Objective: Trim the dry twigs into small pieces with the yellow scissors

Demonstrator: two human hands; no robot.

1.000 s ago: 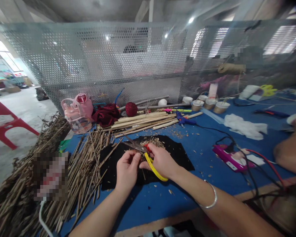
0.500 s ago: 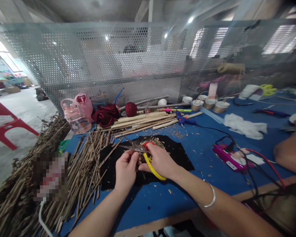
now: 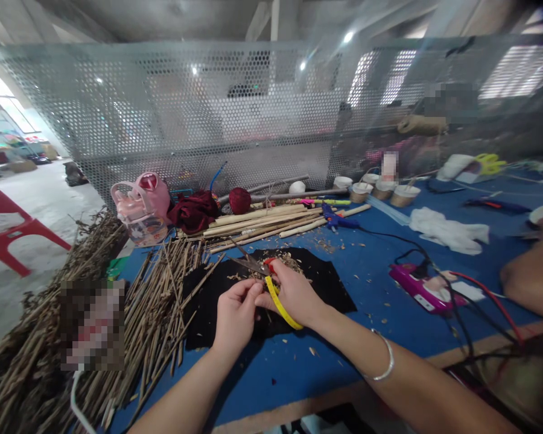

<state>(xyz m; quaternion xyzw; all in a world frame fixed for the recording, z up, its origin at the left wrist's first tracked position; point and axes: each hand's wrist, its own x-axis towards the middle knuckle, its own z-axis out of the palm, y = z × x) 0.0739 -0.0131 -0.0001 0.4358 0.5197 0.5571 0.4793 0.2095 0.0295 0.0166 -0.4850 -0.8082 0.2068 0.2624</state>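
- The right hand (image 3: pixel 294 293) is clamped on red-handled scissors (image 3: pixel 254 265), whose blades stand parted and point leftward over a black cloth (image 3: pixel 332 286).
- A yellow tape measure (image 3: pixel 283 308) curves across the right hand, just below the scissors' handle.
- The left hand (image 3: pixel 235 310) has thumb and fingers drawn together just beneath the blades; whatever may be between the fingertips is too small to tell.
- Chopped plant scraps (image 3: pixel 293 261) lie on the cloth behind the right hand, with loose bits scattered on the blue worktop (image 3: pixel 366 328).
- Thin dry stalks (image 3: pixel 160 295) lie heaped left of the cloth, some tips overlapping its edge.
- Behind the cloth lie pale sticks (image 3: pixel 262 218) and a blue glue gun (image 3: pixel 339 220).
- A magenta power strip (image 3: pixel 416 288) lies to the right.
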